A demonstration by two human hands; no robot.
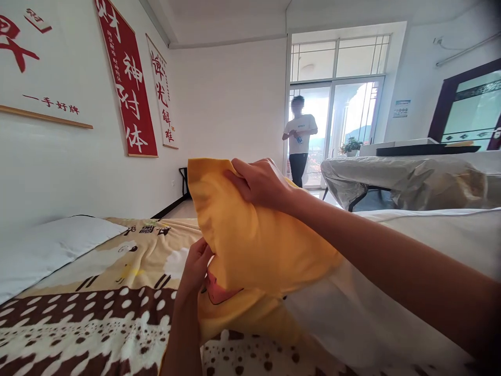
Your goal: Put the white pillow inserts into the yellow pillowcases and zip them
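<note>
Head view: left fingers (202,249), right fingers (239,169) pinch yellow cloth (270,250); blanket (97,313) beneath, person (301,129) beyond.

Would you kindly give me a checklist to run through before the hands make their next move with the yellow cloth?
1. Right hand gripping the yellow cloth near its top edge: ok.
2. Left hand holding the cloth's side, lower down: ok.
3. Cloth smooth and flat: not ok, it is creased and folded.
4. How far the white fabric reaches under the cloth: cannot tell, hidden.
5. Other person away from the cloth: ok, standing by the glass door.
</note>
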